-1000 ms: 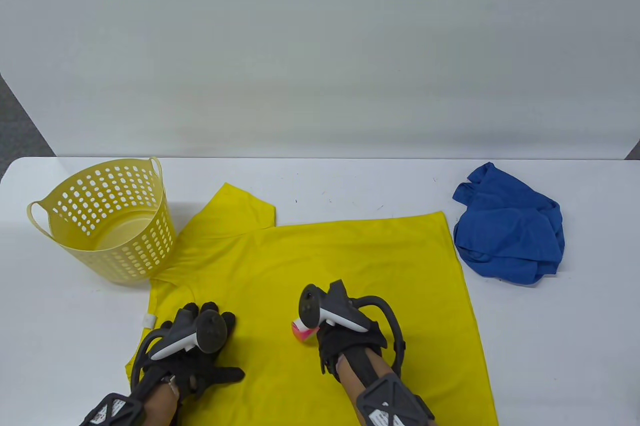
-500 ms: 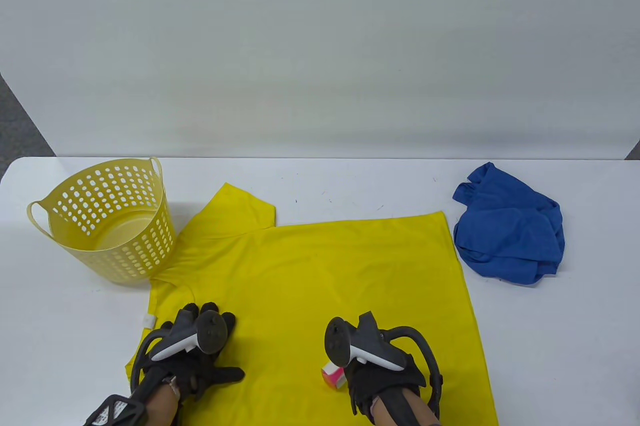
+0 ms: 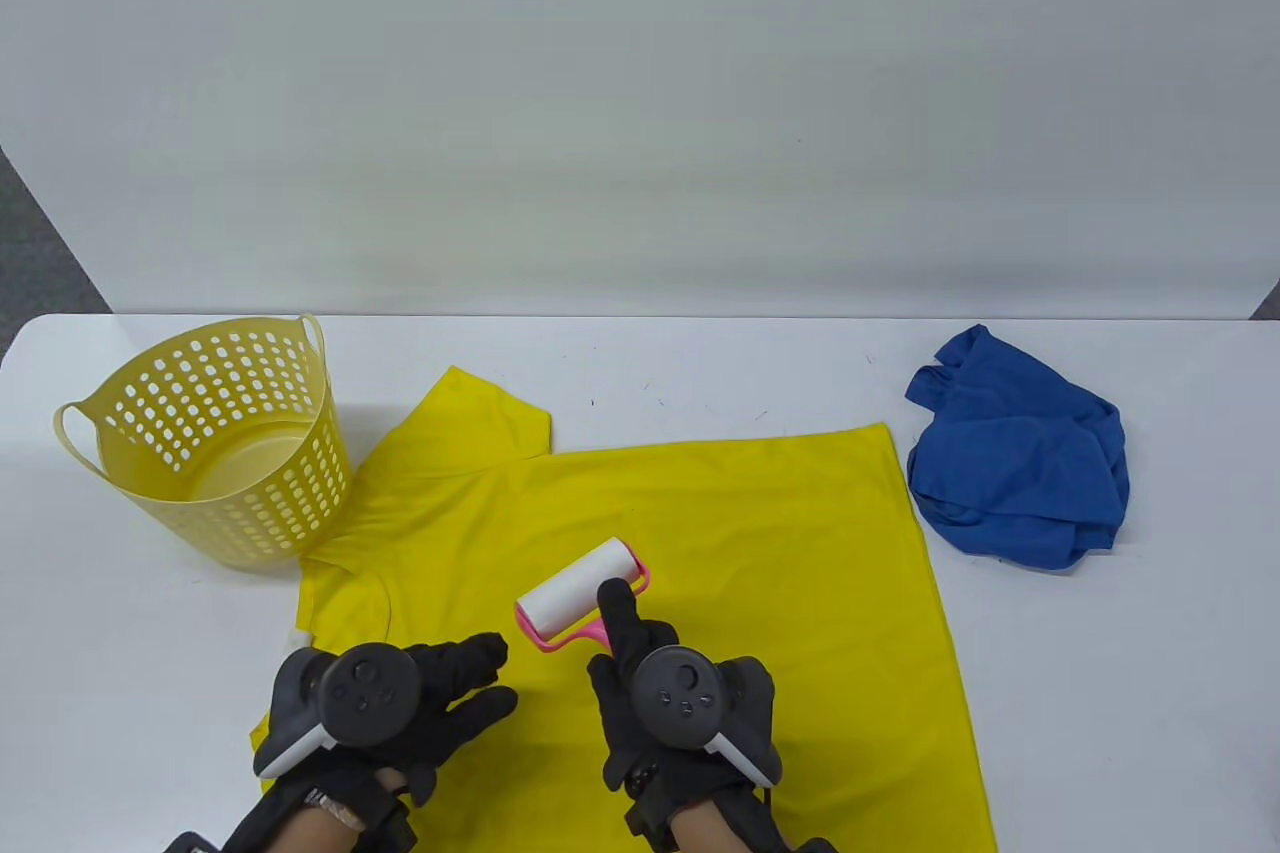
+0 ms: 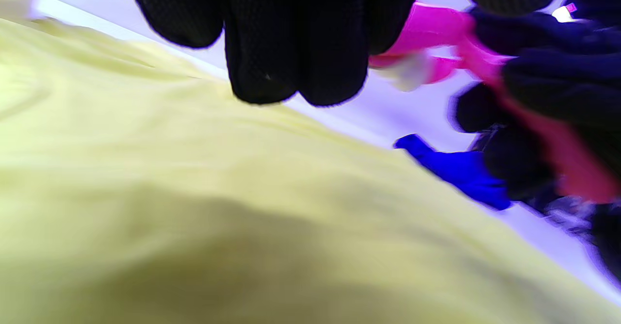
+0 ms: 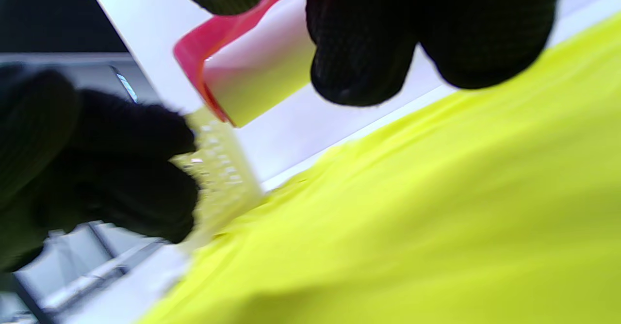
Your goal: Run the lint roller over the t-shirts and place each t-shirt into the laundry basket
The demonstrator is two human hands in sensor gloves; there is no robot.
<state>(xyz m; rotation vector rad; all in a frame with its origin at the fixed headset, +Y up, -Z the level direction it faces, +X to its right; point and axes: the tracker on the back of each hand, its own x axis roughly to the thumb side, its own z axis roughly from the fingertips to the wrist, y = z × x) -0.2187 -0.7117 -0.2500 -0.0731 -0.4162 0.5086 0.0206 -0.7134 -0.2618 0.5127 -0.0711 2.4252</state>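
Roller first: lint roller (image 3: 582, 599), white drum in a pink frame, sits over the middle of the yellow t-shirt (image 3: 760, 533), drum angled toward the far right. Right hand (image 3: 668, 705) grips its handle, fingers curled round it, forefinger laid along the frame. Right wrist view shows the drum clear of the cloth, so it looks lifted rather than pressing; contact cannot be confirmed from the table view.

Left hand (image 3: 420, 705) holds nothing, fingers spread and relaxed over the shirt's near left part, just beside the roller. Whether the palm bears on the fabric I cannot tell; left wrist view shows the fingertips just above the cloth.

Risks, as judged:
- Sticky drum may grab the thin fabric and drag it into folds if the left hand does not pin the shirt.
- A stroke toward the left hand could run the drum onto the glove.
- Far sleeve and the right hem lie well away from the roller; short strokes would leave them unrolled.

Surroundings: laundry basket (image 3: 95, 433), pale yellow and perforated, stands at the left of the table (image 3: 1100, 693), tipped toward the camera, touching or just overlapping the shirt's shoulder. It appears to hold nothing. Blue t-shirt (image 3: 1020, 453) lies crumpled at the right, just beside the yellow hem, not yet spread. Nothing blocks the way from shirt to basket.
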